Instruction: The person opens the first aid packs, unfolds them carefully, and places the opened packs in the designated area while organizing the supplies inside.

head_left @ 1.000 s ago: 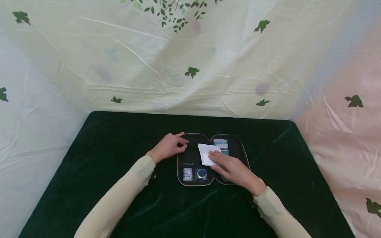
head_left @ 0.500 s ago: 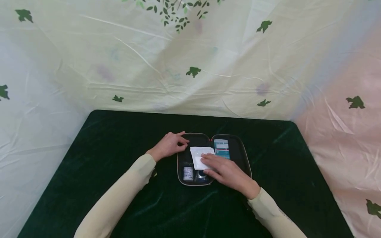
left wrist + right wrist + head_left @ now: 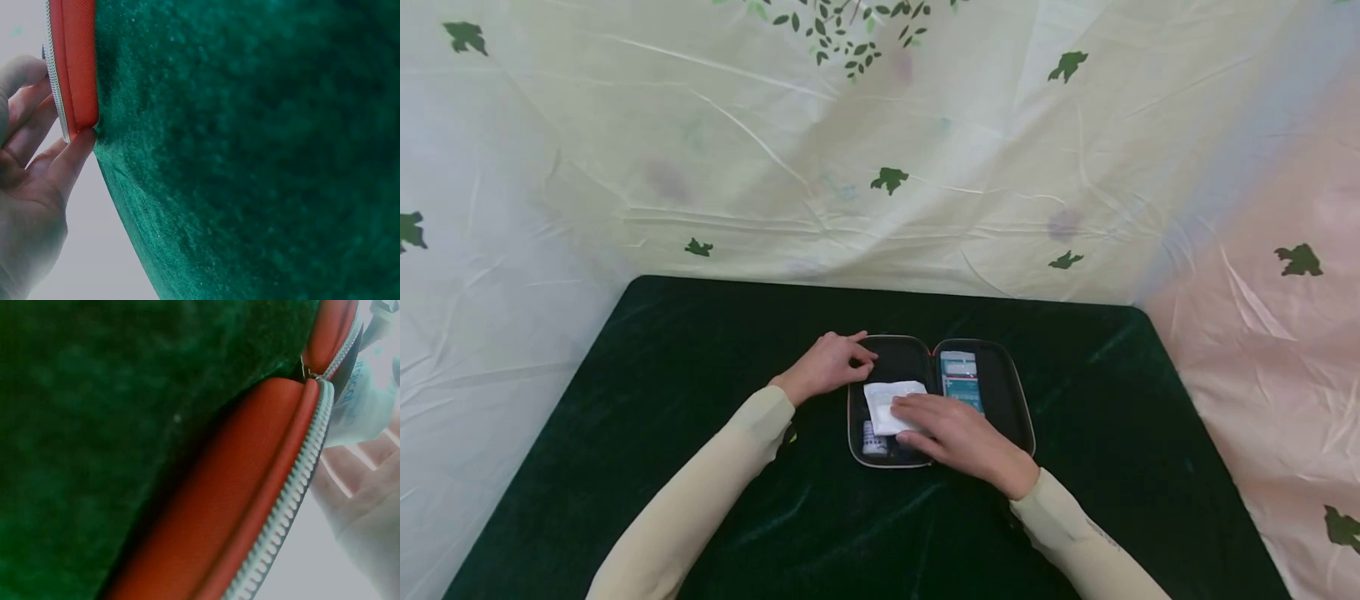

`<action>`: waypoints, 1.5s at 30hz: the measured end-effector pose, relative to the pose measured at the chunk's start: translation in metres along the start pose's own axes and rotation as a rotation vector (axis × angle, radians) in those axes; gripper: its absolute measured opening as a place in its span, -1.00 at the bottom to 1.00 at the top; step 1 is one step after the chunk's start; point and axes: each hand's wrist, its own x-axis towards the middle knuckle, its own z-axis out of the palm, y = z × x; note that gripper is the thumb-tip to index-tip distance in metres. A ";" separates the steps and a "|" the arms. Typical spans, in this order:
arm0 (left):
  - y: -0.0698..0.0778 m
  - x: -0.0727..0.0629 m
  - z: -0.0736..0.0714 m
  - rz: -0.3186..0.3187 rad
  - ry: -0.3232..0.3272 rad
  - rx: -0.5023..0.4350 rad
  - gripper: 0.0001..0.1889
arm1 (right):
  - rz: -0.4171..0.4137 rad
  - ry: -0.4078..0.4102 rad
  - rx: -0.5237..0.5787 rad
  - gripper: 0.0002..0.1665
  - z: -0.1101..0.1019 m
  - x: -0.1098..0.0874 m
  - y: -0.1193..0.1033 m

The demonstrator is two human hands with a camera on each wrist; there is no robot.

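Note:
An open zippered case [image 3: 901, 351], red outside and black inside, lies spread on the dark green cloth. My left hand [image 3: 826, 364] holds its left rim near the far corner; in the left wrist view its fingers [image 3: 74, 159] touch the red side by the zipper. My right hand [image 3: 961, 433] holds a flat white packet [image 3: 880, 406] over the case's left half, fingers across its top. Printed letters show on the packet [image 3: 365, 394] in the right wrist view. Below it stands a small white labelled bottle [image 3: 873, 440]; the blue roll beside it is mostly hidden.
A teal-and-white packet [image 3: 961, 379] lies in the case's right half. Green velvet cloth [image 3: 737, 517] covers the table. Pale curtains with leaf prints [image 3: 737, 150] hang behind and at both sides.
My right hand has carried the white packet left and nearer, from the case's hinge to over its left half, covering the blue roll. My left hand stays on the rim.

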 end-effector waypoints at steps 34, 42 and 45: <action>0.000 0.000 -0.001 -0.004 -0.012 -0.031 -0.72 | 0.139 -0.021 -0.133 -0.44 0.003 0.033 0.003; 0.001 -0.001 -0.002 0.003 -0.021 -0.030 -0.73 | 0.206 -0.101 -0.149 -0.24 0.006 0.036 0.002; 0.001 -0.001 -0.002 0.008 -0.019 -0.025 -0.73 | 0.214 -0.108 -0.153 -0.21 0.006 0.036 0.002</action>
